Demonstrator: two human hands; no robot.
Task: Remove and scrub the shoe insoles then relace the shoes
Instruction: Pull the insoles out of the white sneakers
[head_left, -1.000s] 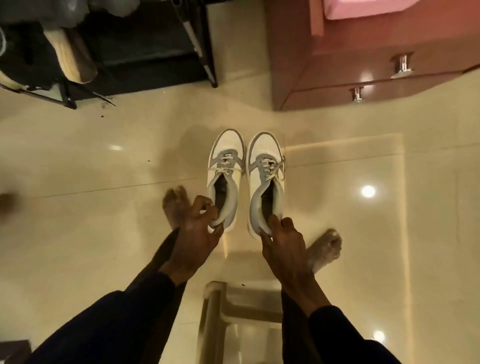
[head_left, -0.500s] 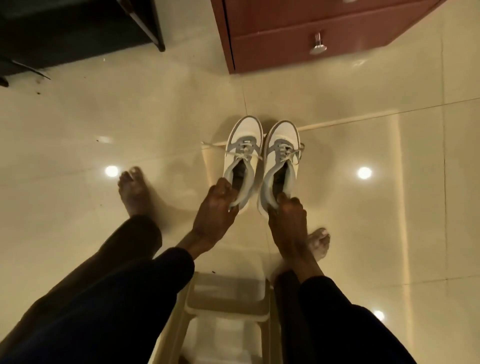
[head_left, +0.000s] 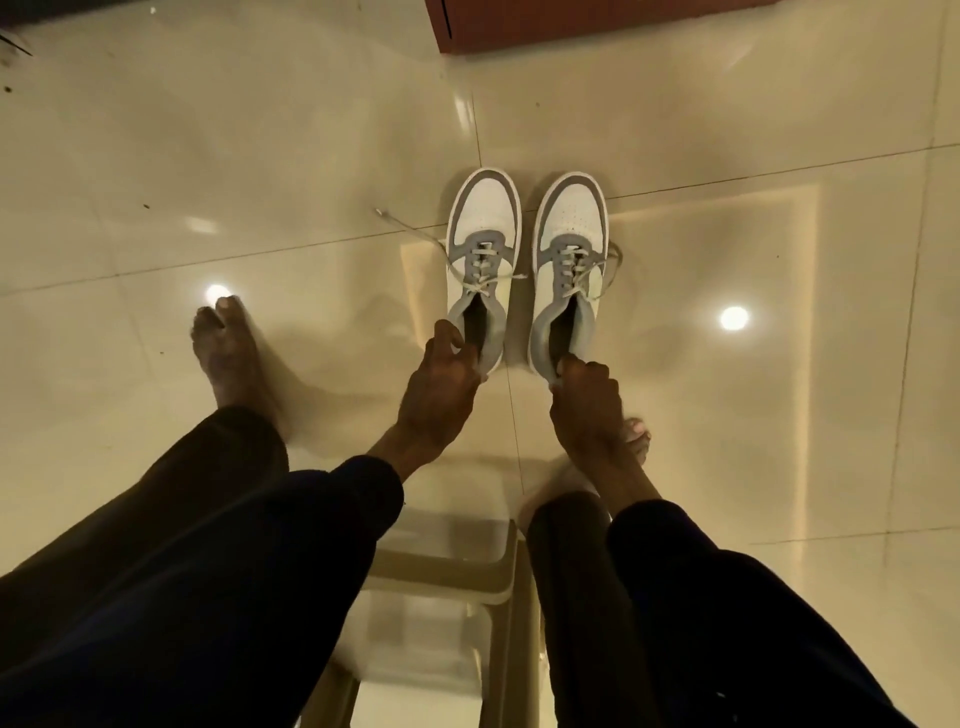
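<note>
The left grip (head_left: 439, 384) is clamped on the heel collar of the left shoe (head_left: 484, 218), fingers curled round its rim. The right grip (head_left: 587, 402) is clamped likewise on the heel of the right shoe (head_left: 571, 218). Both shoes stand just beside each other on the tiled floor (head_left: 260, 156), toes pointing away, laces loose. One lace end (head_left: 410, 228) trails off to the left.

Cabinet (head_left: 675, 21) cut by top edge, right foot (head_left: 637, 434) mostly hidden behind right hand (head_left: 587, 410)

Tiled floor (head_left: 753, 415) is lying open right of the right shoe (head_left: 571, 218). Trailing lace (head_left: 410, 228) and bare foot (head_left: 228, 353) are crowding the left; brown cabinet (head_left: 623, 21) is closing the far end.
</note>
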